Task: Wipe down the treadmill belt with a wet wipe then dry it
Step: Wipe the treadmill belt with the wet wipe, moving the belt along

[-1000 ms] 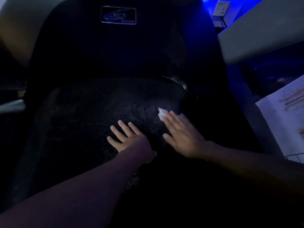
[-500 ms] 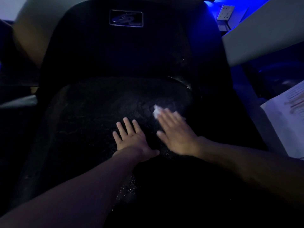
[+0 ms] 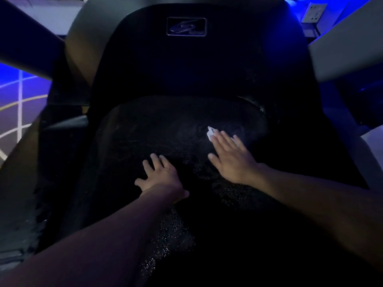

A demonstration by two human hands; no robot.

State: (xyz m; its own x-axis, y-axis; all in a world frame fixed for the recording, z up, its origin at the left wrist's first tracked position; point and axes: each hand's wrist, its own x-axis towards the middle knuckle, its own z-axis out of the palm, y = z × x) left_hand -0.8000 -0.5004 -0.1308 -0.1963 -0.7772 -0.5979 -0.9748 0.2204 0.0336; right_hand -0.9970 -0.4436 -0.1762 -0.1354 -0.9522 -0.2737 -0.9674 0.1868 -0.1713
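Observation:
The black treadmill belt fills the middle of the dim view, dusty and speckled with wet glints. My right hand lies flat with straight fingers on a small white wet wipe, pressing it to the belt at right of centre; only the wipe's edges show past my fingertips. My left hand rests flat on the belt, fingers spread, a little nearer and to the left of the right hand.
The black motor cover with a silver logo badge rises beyond the belt. Grey frame arms flank both sides. A wall socket sits top right under blue light. A tiled floor shows at left.
The view has shifted, so both hands sit lower and more central. My right hand with the wipe has slid slightly across the belt; the left hand has stayed planted.

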